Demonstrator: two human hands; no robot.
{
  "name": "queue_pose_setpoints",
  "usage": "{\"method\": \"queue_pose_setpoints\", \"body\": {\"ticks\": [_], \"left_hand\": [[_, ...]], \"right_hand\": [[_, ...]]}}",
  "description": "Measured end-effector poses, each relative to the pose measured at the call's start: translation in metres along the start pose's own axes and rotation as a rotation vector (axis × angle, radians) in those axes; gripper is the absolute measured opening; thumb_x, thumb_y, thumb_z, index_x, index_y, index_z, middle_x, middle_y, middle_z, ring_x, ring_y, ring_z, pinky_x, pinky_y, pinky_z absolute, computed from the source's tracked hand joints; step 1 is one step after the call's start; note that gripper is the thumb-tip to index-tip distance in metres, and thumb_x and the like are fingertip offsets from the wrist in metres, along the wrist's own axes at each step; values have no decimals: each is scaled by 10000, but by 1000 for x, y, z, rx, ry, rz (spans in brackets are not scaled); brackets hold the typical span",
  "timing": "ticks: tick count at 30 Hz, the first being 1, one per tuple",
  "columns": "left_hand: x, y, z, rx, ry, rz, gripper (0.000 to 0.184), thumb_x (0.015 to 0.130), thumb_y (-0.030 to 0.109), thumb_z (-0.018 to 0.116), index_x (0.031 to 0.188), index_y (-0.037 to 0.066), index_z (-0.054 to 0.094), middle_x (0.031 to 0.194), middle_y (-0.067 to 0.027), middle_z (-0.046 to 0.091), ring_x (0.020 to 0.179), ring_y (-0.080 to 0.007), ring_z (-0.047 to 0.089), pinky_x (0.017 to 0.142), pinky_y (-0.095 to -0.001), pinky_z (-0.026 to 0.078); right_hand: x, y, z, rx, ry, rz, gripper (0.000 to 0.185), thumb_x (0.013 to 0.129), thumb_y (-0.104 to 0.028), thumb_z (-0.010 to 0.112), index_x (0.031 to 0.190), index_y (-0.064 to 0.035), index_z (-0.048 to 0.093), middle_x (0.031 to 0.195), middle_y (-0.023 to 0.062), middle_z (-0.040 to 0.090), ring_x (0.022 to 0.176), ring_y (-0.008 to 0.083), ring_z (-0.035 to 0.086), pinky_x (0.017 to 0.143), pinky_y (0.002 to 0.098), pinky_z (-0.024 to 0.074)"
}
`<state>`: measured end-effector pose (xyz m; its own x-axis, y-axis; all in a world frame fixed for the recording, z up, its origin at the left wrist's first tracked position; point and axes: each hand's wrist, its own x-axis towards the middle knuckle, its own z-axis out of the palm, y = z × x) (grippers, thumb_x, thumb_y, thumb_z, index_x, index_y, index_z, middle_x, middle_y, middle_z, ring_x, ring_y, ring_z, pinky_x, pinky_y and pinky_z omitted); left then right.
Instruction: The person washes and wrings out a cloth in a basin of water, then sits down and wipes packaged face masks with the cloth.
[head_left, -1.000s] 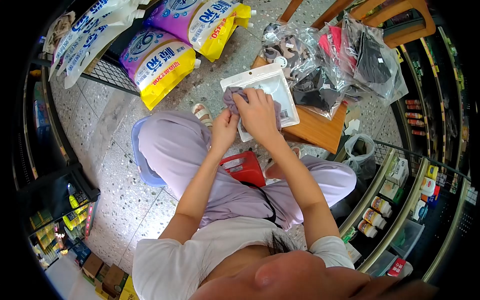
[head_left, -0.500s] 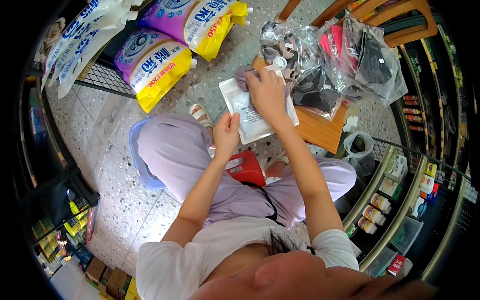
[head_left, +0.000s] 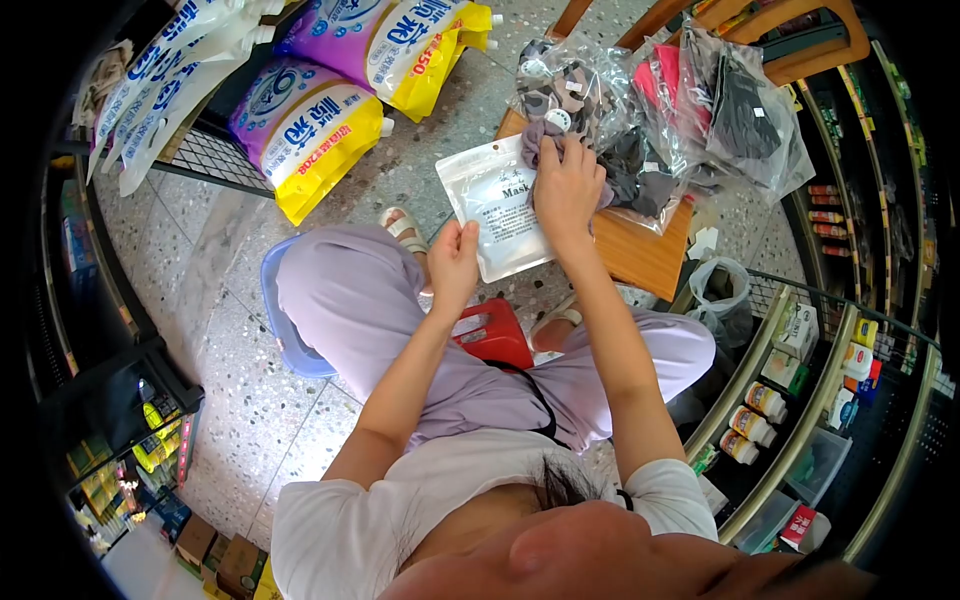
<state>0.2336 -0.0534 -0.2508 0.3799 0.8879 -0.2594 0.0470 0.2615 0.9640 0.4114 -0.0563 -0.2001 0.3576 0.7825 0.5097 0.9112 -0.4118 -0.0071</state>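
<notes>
My left hand [head_left: 455, 262] pinches the lower left edge of a white pouch [head_left: 490, 208] between thumb and fingers. The pouch is flat, with "Mask" and smaller lettering printed on it. A bunched grey-purple cloth [head_left: 537, 138] is gripped in my right hand [head_left: 570, 190], with its fingers curled over it at the pouch's right side. Part of the cloth shows past the fingers on both sides, and the rest is hidden. Just beyond that hand, clear bags with camouflage cloth [head_left: 568, 88] and dark grey cloth [head_left: 640, 178] lie on a small wooden table [head_left: 645, 248].
More clear bags with red cloth [head_left: 660, 80] and black cloth [head_left: 745, 120] lie at the upper right, near a wooden chair [head_left: 815, 62]. Purple and yellow detergent bags [head_left: 310, 130] stand upper left. A red plastic object [head_left: 495, 335] sits between my legs. Shelves [head_left: 745, 375] curve along the right.
My right hand has moved right with the grey-purple cloth, from over the pouch to its right side. The pouch's printed front is now more exposed. My left hand keeps its hold.
</notes>
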Motion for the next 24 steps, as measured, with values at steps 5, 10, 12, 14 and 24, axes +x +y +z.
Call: {"method": "queue_pose_setpoints", "body": {"ticks": [5,10,12,14,24], "left_hand": [[2,-10,4,2,56,66,308,956,228,547,726,38,470,631,53,413,594,-27,327,509,-228,278],[-1,1,6,-4,75,51,325,952,239,555,716,34,465,609,53,398,577,-32,317,494,-235,269],[0,-1,4,27,65,42,323,952,238,555,717,36,466,611,54,395,580,-33,316,497,-233,269],[2,-7,4,5,64,42,327,957,248,548,718,39,469,616,56,396,586,-32,315,506,-228,270],[1,-4,-2,-68,-20,-42,311,972,270,522,749,53,509,650,62,447,608,-26,348,535,-220,301]], "right_hand": [[-16,5,-12,60,-5,-20,260,817,-131,560,1066,-90,624,1008,81,570,929,260,527,761,388,395],[-33,12,-24,101,-32,-11,267,813,-133,593,1074,-83,621,1018,86,572,923,266,528,760,392,399],[-41,14,-29,115,-37,-9,269,814,-132,599,1078,-82,619,1020,88,574,926,268,528,759,395,399],[-50,17,-34,124,-54,6,268,816,-129,602,1080,-82,619,1022,90,572,930,272,527,763,400,399],[-99,21,-54,88,-66,184,302,819,-131,616,1116,-80,597,1047,119,552,938,312,509,772,424,395]]}}
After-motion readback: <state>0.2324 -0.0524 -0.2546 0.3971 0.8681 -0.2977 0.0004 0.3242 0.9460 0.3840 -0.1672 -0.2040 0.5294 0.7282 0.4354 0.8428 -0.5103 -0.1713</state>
